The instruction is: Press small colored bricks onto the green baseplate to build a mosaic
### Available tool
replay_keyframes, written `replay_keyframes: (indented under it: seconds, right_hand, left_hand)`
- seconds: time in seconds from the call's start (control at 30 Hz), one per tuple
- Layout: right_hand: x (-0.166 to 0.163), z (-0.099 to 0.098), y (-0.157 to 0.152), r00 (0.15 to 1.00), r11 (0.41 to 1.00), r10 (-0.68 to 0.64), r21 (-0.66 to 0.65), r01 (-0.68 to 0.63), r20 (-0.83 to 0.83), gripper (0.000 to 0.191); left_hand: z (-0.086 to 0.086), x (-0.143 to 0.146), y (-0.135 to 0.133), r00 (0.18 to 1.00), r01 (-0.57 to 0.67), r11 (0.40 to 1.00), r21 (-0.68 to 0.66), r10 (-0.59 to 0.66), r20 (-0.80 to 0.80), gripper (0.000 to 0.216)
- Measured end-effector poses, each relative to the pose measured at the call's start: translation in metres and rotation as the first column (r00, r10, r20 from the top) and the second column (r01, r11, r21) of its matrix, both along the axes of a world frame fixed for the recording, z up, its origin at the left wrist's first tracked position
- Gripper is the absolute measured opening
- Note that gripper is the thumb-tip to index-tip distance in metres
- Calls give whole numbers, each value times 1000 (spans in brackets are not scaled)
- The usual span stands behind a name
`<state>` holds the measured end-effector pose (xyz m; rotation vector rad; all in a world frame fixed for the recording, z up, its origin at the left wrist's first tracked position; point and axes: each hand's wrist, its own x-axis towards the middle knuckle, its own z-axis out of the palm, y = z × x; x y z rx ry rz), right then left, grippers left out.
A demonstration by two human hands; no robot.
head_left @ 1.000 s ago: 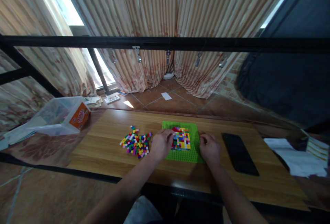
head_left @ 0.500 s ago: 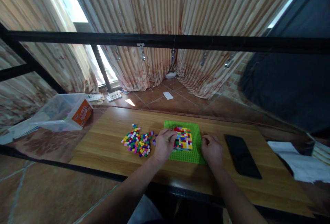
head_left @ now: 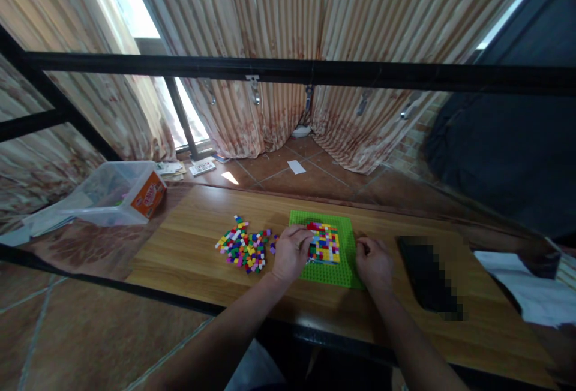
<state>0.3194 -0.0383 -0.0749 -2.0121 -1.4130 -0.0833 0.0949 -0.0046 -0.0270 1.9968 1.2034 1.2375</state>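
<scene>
A green studded baseplate [head_left: 330, 279] lies on the wooden table, with a block of small multicoloured toy bricks [head_left: 327, 244] covering its middle. Over the left side of these bricks is my left hand [head_left: 290, 254], thumb and fingertips pinched together. Whatever sits in that pinch is too small to make out. My right hand [head_left: 375, 262] rests at the plate's right edge with its fingers curled; I cannot see what, if anything, they hold. Left of the plate, loose bricks [head_left: 245, 248] lie in a spread-out pile, a few of them close to my left hand.
A black phone-like slab [head_left: 420, 274], partly pixelated, lies on the table [head_left: 180, 247] to the right. Beyond the table's left end stands a clear plastic box [head_left: 117, 193] with an orange label. A black bar [head_left: 279, 70] crosses in front of the curtains. White papers [head_left: 524, 289] are at far right.
The whole view has shifted slightly, so things appear a little further right. Both hands keep nearly the same places over and beside the baseplate.
</scene>
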Motion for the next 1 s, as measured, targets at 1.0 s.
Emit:
replay_keyframes:
  seconds: [1.0]
  right_hand:
    - [5, -2, 0, 998, 999, 10, 38, -13, 55, 30]
  left_hand:
    - [-14, -13, -19, 827, 69, 993, 91, -6, -563, 59]
